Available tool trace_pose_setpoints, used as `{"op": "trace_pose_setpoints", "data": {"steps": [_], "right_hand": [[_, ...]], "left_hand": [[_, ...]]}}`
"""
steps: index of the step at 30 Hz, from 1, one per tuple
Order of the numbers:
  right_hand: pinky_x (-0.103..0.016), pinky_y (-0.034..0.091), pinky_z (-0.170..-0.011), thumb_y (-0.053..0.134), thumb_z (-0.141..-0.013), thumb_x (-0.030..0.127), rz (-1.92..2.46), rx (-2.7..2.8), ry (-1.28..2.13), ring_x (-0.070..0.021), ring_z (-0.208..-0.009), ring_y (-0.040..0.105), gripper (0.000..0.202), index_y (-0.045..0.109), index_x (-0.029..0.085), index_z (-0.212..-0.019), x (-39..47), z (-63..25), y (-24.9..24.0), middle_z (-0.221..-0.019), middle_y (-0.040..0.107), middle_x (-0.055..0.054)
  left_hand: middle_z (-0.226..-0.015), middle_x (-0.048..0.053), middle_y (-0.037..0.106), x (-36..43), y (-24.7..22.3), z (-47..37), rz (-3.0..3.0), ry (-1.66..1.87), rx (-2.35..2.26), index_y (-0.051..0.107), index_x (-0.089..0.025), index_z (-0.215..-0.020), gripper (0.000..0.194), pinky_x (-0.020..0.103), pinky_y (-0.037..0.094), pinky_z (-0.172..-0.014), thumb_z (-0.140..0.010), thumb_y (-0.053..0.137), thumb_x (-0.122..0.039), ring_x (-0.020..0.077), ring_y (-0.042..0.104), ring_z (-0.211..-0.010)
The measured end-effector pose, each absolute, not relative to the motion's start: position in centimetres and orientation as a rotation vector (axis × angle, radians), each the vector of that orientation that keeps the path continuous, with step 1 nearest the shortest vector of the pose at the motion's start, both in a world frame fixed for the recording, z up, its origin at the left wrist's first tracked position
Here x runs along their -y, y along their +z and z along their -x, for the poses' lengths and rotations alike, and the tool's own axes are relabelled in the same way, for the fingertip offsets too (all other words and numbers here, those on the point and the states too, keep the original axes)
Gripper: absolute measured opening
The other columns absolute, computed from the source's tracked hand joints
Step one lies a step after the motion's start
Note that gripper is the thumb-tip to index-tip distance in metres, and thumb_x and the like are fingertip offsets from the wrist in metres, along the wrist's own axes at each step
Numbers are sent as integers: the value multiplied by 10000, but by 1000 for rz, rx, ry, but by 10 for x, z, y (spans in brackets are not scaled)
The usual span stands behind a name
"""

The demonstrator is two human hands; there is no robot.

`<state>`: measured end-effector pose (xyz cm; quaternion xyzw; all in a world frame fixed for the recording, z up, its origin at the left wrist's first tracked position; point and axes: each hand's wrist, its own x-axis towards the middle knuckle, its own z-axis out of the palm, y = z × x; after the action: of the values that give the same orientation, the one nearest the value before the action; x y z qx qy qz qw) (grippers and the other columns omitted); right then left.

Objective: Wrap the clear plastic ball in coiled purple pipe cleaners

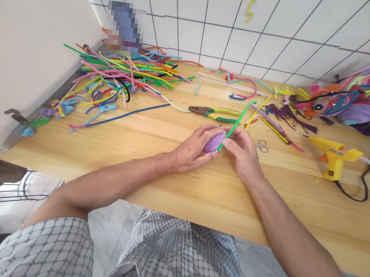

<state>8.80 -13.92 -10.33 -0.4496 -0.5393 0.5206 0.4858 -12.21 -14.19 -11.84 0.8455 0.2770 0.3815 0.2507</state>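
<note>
Over the wooden table [172,186], my left hand [194,151] is closed around a rounded purple piece of coiled pipe cleaner [214,142]. My right hand [243,150] pinches a green pipe cleaner [241,117] between thumb and fingers. The green stem's lower end meets the right side of the purple piece, while its upper end rises away and bends to the right. Whether the two are joined cannot be made out. Just beyond my hands lie pliers [217,113] with yellow and green handles. Small scissors [262,145] rest close to my right hand.
Many loose pipe cleaners [139,71] are heaped at the back left. A yellow glue gun [334,156] with a black cord stands at the right. Behind it are colourful pipe-cleaner figures [339,102]. A yellow utility knife [276,131] lies nearer the middle. White tiled wall [217,24] bounds the back.
</note>
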Motion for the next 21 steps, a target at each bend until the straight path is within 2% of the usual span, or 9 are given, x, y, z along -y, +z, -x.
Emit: {"op": "trace_pose_setpoints", "data": {"steps": [5, 15, 21], "right_hand": [[-370, 594, -909, 879, -768, 475, 1101, 1316, 1222, -201, -970, 709, 413, 714, 309, -1107, 138, -88, -106, -1107, 772, -1], [-393, 596, -961, 862, -788, 494, 1102, 1329, 1195, -216, -1023, 716, 391, 722, 309, -1102, 136, -89, -110, -1107, 772, -7], [-391, 604, -940, 849, -807, 503, 1114, 1357, 1145, -224, -1030, 722, 380, 724, 312, -1111, 137, -89, -110, -1122, 772, -14]], "left_hand": [[-1598, 200, 453, 140, -123, 121, -2311, 1030, -756, 317, -268, -1634, 629, 648, 413, -1280, -1063, 542, -406, 348, 448, -1535], [-1588, 200, 449, 140, -123, 122, -2297, 1006, -794, 368, -238, -1621, 602, 592, 412, -1306, -1075, 542, -421, 321, 441, -1548], [-1603, 199, 461, 139, -122, 123, -2259, 997, -781, 363, -260, -1623, 638, 635, 405, -1295, -1049, 581, -435, 355, 456, -1541]]}}
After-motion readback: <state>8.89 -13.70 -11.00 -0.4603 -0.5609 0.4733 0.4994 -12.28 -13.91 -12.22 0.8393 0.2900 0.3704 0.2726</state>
